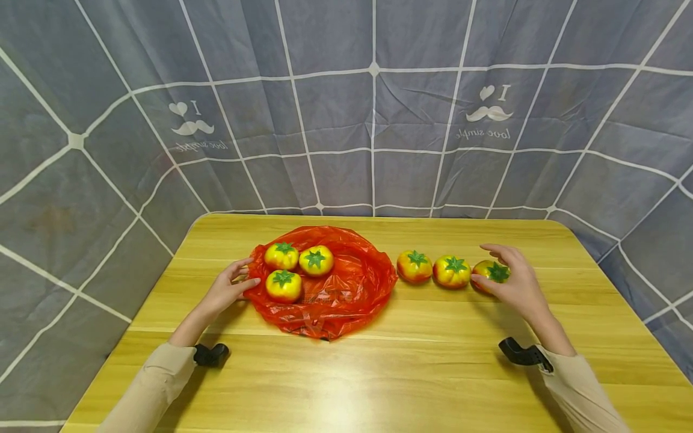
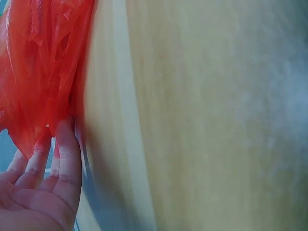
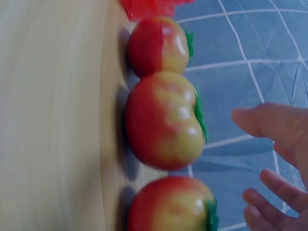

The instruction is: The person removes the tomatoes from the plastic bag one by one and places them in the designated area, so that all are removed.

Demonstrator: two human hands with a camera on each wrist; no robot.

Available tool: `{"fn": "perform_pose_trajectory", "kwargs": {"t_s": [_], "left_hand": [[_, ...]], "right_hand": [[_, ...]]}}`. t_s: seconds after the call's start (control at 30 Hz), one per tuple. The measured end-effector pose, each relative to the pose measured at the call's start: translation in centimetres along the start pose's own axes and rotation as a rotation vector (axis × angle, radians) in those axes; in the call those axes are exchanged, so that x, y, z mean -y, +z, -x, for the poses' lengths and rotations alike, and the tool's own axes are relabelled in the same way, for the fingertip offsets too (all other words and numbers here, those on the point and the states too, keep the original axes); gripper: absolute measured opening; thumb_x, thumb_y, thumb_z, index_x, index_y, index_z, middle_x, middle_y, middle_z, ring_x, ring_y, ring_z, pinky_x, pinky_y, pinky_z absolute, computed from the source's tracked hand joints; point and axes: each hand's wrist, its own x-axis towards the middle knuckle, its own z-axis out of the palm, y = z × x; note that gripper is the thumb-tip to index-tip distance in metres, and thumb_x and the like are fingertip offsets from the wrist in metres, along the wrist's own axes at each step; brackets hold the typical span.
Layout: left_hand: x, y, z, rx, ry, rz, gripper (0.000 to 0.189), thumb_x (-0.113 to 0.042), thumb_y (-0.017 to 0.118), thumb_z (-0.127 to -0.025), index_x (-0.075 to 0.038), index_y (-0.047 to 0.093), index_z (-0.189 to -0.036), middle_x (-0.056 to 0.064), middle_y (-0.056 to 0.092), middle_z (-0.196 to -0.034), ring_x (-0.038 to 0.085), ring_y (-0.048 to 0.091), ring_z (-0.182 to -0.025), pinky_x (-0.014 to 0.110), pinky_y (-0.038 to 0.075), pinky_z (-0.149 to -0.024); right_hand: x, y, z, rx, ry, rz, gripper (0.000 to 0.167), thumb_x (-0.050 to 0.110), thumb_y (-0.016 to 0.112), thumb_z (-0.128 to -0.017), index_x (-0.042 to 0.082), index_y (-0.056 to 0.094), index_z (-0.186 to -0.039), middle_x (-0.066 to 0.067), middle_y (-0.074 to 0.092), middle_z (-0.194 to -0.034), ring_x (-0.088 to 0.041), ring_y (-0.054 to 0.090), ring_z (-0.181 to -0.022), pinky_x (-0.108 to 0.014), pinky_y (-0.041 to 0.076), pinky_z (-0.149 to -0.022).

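Tomatoes (image 1: pixel 452 272): 3 in a row on the bench (image 1: pixel 335 376), 3 within the spread red bag (image 1: pixel 349 282), L side. R hand (image 1: pixel 517 285) spread w/ thumb & fingers apart around the end tom (image 1: pixel 489 272), no grip; L hand (image 1: pixel 227 285) loose, fingers touching bag edge. From where I stand, off-centre squeeze could roll the end tom; tugging thin film might spill the bagged 3.

The thin, crumpled red plastic bag (image 1: pixel 352 288) lies spread open. Three yellow-and-red tomatoes (image 1: pixel 284 291) with green star-shaped tops sit upright in the bag's left part. Three matching tomatoes (image 1: pixel 452 276) form an upright row to the bag's right.
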Motion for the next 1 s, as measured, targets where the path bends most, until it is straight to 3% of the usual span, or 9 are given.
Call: {"fn": "perform_pose_trajectory", "kwargs": {"t_s": [0.17, 0.33, 0.5, 0.67, 0.9, 1.0], "left_hand": [[0.1, -0.1, 0.0, -0.004, 0.001, -0.005, 0.063, -0.016, 0.058, -0.096, 0.001, 0.027, -0.148, 0.032, 0.039, -0.137, 0.024, 0.057, -0.102, 0.019, 0.054, -0.067], [0.2, 0.0, -0.1, 0.0, 0.0, 0.002, 0.063, -0.016, 0.058, -0.096, 0.001, 0.027, -0.148, 0.032, 0.039, -0.137, 0.021, 0.058, -0.1, 0.019, 0.054, -0.068], [0.3, 0.0, -0.2, -0.001, 0.004, -0.001, 0.063, -0.016, 0.059, -0.096, 0.001, 0.028, -0.147, 0.032, 0.039, -0.137, 0.021, 0.059, -0.099, 0.02, 0.054, -0.068], [0.4, 0.0, -0.3, -0.003, 0.003, -0.004, 0.063, -0.016, 0.058, -0.096, 0.001, 0.028, -0.147, 0.032, 0.039, -0.138, 0.021, 0.059, -0.099, 0.019, 0.054, -0.068], [0.3, 0.0, -0.2, 0.001, 0.008, 0.013, 0.063, -0.016, 0.058, -0.096, 0.001, 0.027, -0.147, 0.032, 0.039, -0.137, 0.019, 0.058, -0.098, 0.019, 0.054, -0.069], [0.3, 0.0, -0.1, 0.001, 0.007, 0.013, 0.062, -0.016, 0.058, -0.096, 0.001, 0.027, -0.147, 0.032, 0.04, -0.137, 0.018, 0.059, -0.097, 0.019, 0.054, -0.069]], "right_hand": [[0.6, 1.1, 0.0, -0.036, -0.045, -0.019, 0.057, -0.001, 0.082, -0.069, -0.003, 0.06, -0.121, -0.022, 0.058, -0.116, -0.03, 0.052, -0.102, -0.01, 0.033, -0.087], [1.2, 2.2, -0.2, -0.052, -0.077, -0.037, 0.055, -0.005, 0.081, -0.068, -0.004, 0.06, -0.119, -0.023, 0.059, -0.114, -0.032, 0.053, -0.102, -0.012, 0.034, -0.087], [1.9, 3.2, -0.3, -0.051, -0.079, -0.064, 0.054, -0.003, 0.081, -0.069, -0.002, 0.06, -0.119, -0.022, 0.06, -0.115, -0.033, 0.054, -0.104, -0.013, 0.035, -0.088], [2.7, 4.2, -0.2, -0.053, -0.076, -0.103, 0.054, -0.003, 0.081, -0.07, -0.002, 0.06, -0.12, -0.022, 0.059, -0.113, -0.031, 0.055, -0.104, -0.006, 0.035, -0.091], [4.0, 5.1, -0.8, -0.052, -0.057, -0.14, 0.054, 0.0, 0.081, -0.071, 0.001, 0.061, -0.121, -0.018, 0.06, -0.117, -0.029, 0.055, -0.107, -0.012, 0.04, -0.093], [4.6, 5.5, -1.1, -0.041, -0.066, -0.158, 0.054, 0.001, 0.081, -0.071, 0.001, 0.061, -0.122, -0.018, 0.06, -0.117, -0.029, 0.056, -0.108, -0.009, 0.039, -0.093]]}}
